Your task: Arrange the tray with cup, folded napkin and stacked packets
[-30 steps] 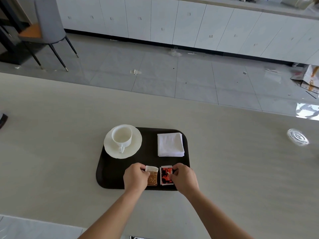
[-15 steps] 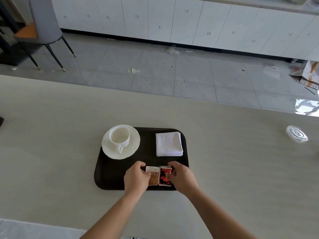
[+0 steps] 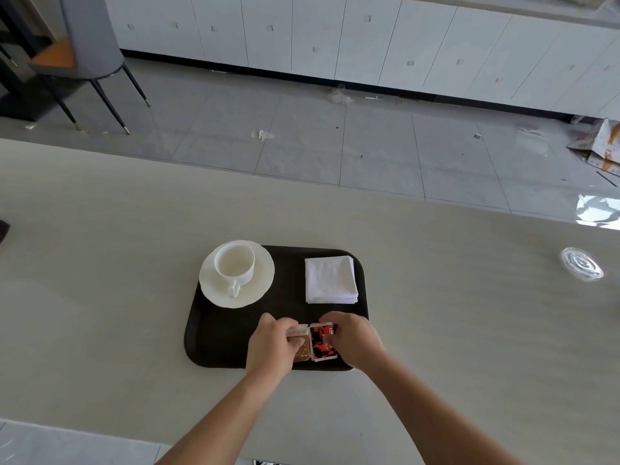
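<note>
A dark tray (image 3: 218, 344) lies on the pale table. A white cup (image 3: 235, 265) stands on a white saucer (image 3: 258, 290) at the tray's far left. A folded white napkin (image 3: 330, 280) lies at its far right. Two packets sit side by side at the tray's near edge: a brown packet (image 3: 301, 345) and a red packet (image 3: 322, 344). My left hand (image 3: 271, 347) pinches the brown packet from the left. My right hand (image 3: 355, 340) pinches the red packet from the right. The edges of the two packets touch.
A clear round plastic lid (image 3: 582, 268) lies on the table at the far right. A dark object (image 3: 3, 229) pokes in at the left edge. Beyond the table is a tiled floor with a chair (image 3: 90, 55) and white cabinets.
The two packets have been pushed together: a gap lay between them a second ago and now their edges meet. Both hands moved slightly inward.
</note>
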`<state>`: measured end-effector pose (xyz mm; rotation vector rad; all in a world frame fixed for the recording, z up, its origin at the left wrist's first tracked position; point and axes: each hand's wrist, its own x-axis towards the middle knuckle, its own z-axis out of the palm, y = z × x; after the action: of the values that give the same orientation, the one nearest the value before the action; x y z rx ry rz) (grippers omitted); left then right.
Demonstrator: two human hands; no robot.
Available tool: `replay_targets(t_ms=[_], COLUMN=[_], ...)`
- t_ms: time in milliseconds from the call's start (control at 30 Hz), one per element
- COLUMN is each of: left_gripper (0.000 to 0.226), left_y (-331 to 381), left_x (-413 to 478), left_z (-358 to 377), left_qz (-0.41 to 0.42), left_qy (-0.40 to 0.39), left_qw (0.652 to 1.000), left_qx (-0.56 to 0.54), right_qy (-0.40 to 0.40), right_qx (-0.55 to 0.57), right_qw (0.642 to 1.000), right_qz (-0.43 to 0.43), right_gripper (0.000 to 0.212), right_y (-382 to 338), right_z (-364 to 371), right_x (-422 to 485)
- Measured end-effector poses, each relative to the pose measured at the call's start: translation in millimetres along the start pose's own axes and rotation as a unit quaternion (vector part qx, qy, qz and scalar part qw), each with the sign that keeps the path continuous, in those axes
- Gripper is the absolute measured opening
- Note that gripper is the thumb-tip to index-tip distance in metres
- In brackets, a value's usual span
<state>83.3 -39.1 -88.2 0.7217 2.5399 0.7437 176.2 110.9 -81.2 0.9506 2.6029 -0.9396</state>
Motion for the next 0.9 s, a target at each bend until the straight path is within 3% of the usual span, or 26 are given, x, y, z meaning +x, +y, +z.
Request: replay_targets(t_ms=[900], left_gripper=[0.041], left_y=[-4], left_x=[3], left_z=[-10], left_qz=[-0.037], left_qy=[-0.006], left_qw=[0.999], left_qx=[0.012], right_qy=[0.002], right_qx=[0.031], right_qw=[0.999], right_qz=[0.031], right_gripper=[0.041], right_y=[2], right_z=[-5], right_x=[-9])
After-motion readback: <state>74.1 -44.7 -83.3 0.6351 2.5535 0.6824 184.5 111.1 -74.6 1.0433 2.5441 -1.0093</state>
